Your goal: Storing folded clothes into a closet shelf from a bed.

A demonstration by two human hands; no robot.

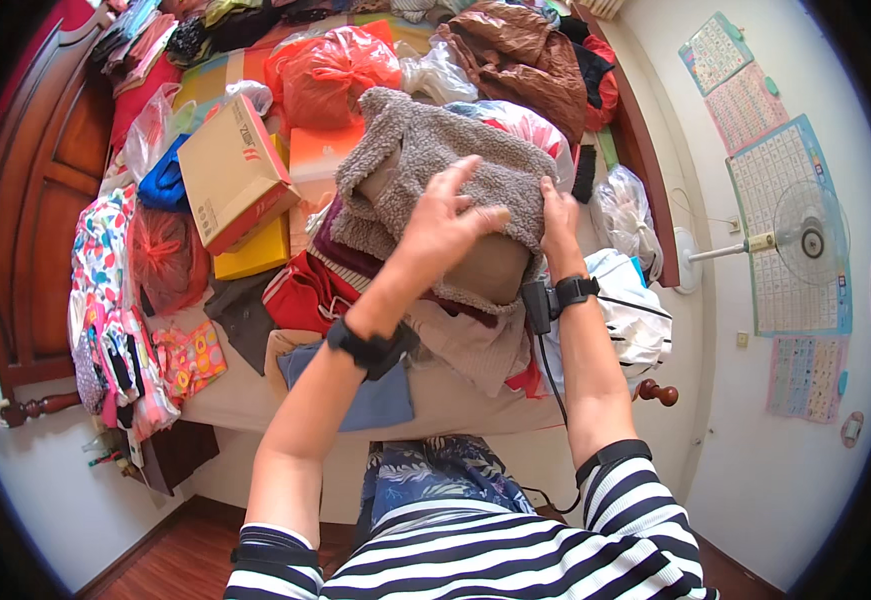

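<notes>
A folded grey-brown fleece garment (510, 154) lies on a pile of clothes near the bed's front edge. Over its middle is my left hand (454, 217), fingers spread and slightly blurred; whether it touches the fleece is unclear. At the garment's right edge, my right hand (559, 217) has the fleece between thumb and fingers. Under the fleece are a maroon garment (347, 247) and a pale knitted one (473, 345). Red clothing with white trim (308, 292) lies left of the pile, and a folded blue cloth (375, 397) is nearer to me.
A cardboard box (229, 172) rests on a yellow box (255, 251) at the left. Red (338, 67) and brown plastic bags (518, 60) stand behind the pile. White clothing (630, 307) lies at the right, near a standing fan (810, 240). A cable hangs from my right wrist strap.
</notes>
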